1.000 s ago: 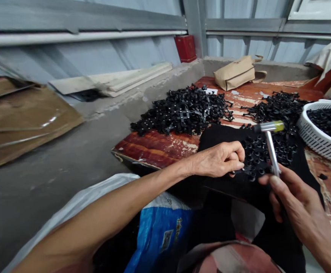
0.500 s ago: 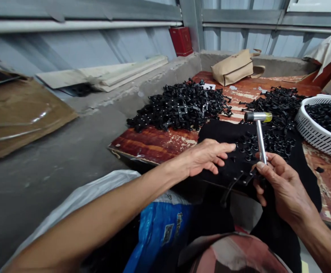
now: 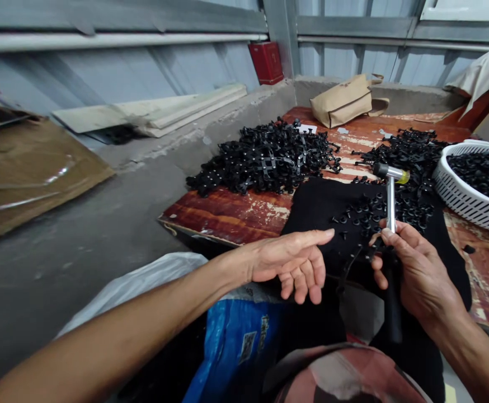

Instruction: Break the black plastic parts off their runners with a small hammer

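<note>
My right fingers (image 3: pixel 395 240) grip the hammer (image 3: pixel 391 204); my left fingers (image 3: pixel 318 268), loosely spread and seemingly empty, hover left of the black studs (image 3: pixel 367 217). Probably between strikes; next calls for pinching one.

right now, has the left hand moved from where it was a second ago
Yes: judged against the red tabletop, the left hand has moved leftward and lower in the view.
</note>
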A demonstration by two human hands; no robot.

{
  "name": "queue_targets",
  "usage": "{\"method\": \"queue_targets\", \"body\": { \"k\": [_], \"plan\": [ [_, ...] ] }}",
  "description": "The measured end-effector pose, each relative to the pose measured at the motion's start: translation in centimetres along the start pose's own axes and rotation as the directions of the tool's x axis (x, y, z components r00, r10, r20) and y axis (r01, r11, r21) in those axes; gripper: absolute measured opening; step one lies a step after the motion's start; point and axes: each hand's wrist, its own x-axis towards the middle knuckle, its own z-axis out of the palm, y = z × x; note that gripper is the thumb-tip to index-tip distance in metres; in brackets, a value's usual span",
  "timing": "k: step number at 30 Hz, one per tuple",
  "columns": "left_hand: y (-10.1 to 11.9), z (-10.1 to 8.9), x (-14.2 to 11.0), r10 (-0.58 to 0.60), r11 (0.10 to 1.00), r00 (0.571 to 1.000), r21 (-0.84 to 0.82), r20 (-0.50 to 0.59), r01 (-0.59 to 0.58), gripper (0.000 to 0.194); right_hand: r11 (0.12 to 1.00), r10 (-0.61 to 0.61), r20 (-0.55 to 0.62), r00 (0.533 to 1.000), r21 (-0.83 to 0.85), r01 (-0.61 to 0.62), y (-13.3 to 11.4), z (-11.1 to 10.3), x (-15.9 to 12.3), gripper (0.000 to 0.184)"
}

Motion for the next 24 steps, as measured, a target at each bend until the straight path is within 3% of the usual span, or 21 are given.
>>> {"method": "queue_targets", "body": {
  "k": [4,8,11,16,21,24],
  "plan": [
    [0.1,1.7,0.8,0.051,0.986,0.99,-0.164,0.128,-0.03,0.066,1.0,-0.007,-0.005,1.0,-0.013,0.007,0.3,0.1,0.0,0.035],
    [0.5,3.1,2.1,0.197,0.906,0.979,-0.372,-0.051,-0.202,0.042,0.998,-0.025,0.001,1.0,-0.06,0.025,0.4,0.0,-0.2,0.034],
    [0.7,3.2,2.5,0.3,0.883,0.937,-0.322,-0.176,-0.343,0.026,0.992,-0.039,0.02,0.999,-0.118,0.041,0.5,-0.2,-0.4,0.031],
    [1.7,1.6,2.0,0.37,0.89,0.891,-0.173,-0.264,-0.421,0.021,0.981,-0.044,0.062,0.997,-0.185,0.055,0.9,-0.6,-0.5,0.03],
    [3.2,-0.9,2.1,0.328,0.884,0.804,-0.138,-0.496,-0.446,0.01,0.985,-0.055,-0.004,0.998,-0.162,0.054,1.6,-2.5,-2.0,0.033],
    [3.6,-1.7,2.6,0.302,0.888,0.792,-0.146,-0.53,-0.436,0.016,0.99,-0.002,-0.052,0.999,-0.14,-0.006,2.1,-3.8,-3.6,0.03]
  ]
}}
